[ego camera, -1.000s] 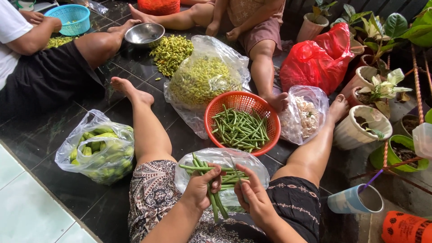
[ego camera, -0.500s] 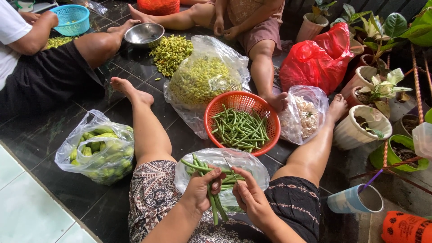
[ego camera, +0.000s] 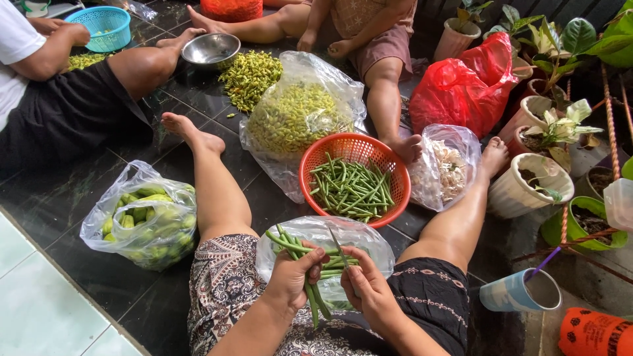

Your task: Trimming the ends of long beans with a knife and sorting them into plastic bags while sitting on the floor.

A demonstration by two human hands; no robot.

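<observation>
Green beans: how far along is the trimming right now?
Done: a good layer of green beans lies in the orange basket. In hand: the left hand grips a bunch of beans; the right hand holds a small knife against them. Left: more beans show in the clear bag on the lap; how many is unclear.

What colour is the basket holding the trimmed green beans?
Orange-red, seen clearly in the head view: the round plastic basket in front of the person's knees.
</observation>
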